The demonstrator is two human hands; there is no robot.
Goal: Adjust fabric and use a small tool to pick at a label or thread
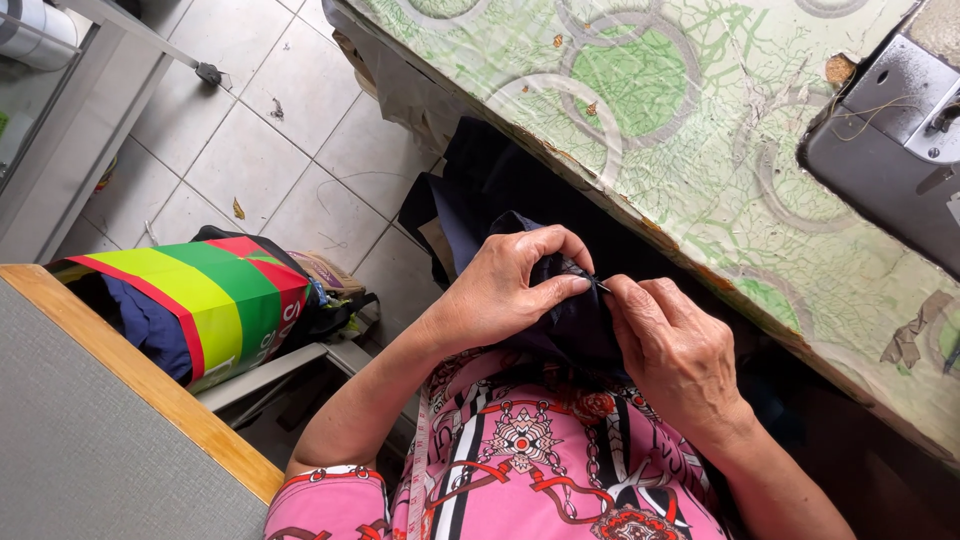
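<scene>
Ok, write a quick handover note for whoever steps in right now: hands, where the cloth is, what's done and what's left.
Left hand: pinching a fold of the dark cloth between thumb and fingers.
Right hand: fingertips meet the left at the same fold, on a small thin item, too small to identify.
Cloth: bunched in the lap, below the edge of the green patterned table; sewing machine on the table, untouched.
Done: fold gathered and held.
Left: the fine work at the fold; cloth not yet at the machine.
</scene>
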